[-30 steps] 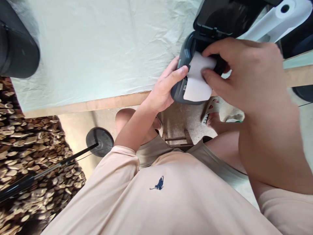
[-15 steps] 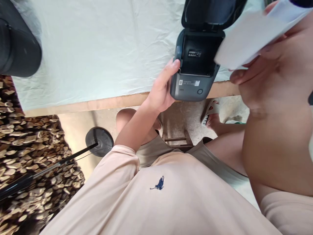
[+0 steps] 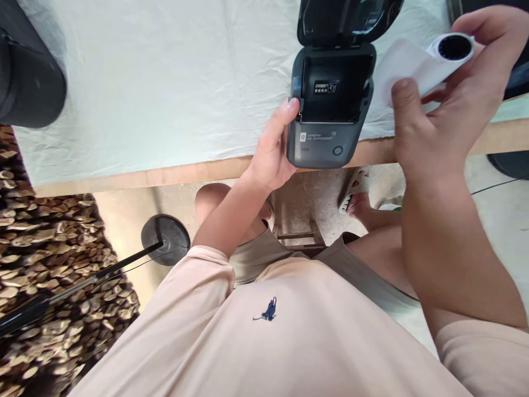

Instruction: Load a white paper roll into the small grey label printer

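Note:
A small dark grey label printer [image 3: 326, 138] sits at the near edge of the table with its lid [image 3: 347, 19] flipped open and its paper bay showing bare. My left hand [image 3: 273, 149] grips the printer's left side, thumb on the bay's rim. My right hand [image 3: 450, 105] is raised to the right of the printer and holds a white paper roll [image 3: 448, 49] with a loose strip of paper [image 3: 403, 63] trailing toward the printer.
A pale cloth [image 3: 165, 82] covers the table, whose wooden edge [image 3: 165, 175] runs below it. A black object [image 3: 28, 71] lies at the far left. Under the table are a round black stand base [image 3: 165, 240] with a pole, a stool, and my sandalled foot [image 3: 355, 193].
My right hand lifted the paper roll out of the printer's bay and moved it up and to the right. My left hand kept its hold on the printer.

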`<action>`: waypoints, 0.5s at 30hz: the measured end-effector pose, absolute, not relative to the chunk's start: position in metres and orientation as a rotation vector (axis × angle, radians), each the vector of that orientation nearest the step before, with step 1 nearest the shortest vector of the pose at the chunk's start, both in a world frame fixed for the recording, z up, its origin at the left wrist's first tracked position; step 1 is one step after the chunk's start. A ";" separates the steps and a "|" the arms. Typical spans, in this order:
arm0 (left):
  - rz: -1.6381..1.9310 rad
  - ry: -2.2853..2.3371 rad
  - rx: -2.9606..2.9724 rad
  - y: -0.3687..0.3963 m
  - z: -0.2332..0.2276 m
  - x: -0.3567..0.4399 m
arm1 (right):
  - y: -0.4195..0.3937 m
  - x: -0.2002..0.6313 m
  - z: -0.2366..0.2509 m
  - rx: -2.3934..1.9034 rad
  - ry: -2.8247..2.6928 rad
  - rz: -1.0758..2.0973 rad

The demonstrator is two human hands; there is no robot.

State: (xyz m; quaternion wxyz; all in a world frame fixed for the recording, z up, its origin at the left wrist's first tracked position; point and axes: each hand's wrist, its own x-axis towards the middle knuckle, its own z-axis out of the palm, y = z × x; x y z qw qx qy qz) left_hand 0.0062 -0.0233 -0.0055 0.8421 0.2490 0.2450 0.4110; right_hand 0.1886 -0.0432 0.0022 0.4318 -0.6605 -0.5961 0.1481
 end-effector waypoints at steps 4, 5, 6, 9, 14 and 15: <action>0.847 0.518 0.520 -0.023 -0.005 0.005 | -0.039 0.190 -0.005 -1.685 -1.560 0.313; 0.842 0.516 0.520 -0.024 -0.005 0.005 | -0.038 0.191 -0.008 -1.691 -1.594 0.293; 0.843 0.515 0.518 -0.024 -0.005 0.005 | -0.037 0.191 -0.010 -1.701 -1.635 0.266; 0.869 0.539 0.511 -0.025 -0.002 0.007 | -0.037 0.191 -0.011 -1.728 -1.785 0.248; 0.892 0.623 0.519 -0.027 0.001 0.010 | -0.041 0.208 -0.006 -1.622 -1.752 0.160; 0.890 0.623 0.521 -0.027 0.001 0.010 | -0.039 0.218 -0.009 -1.586 -1.705 0.116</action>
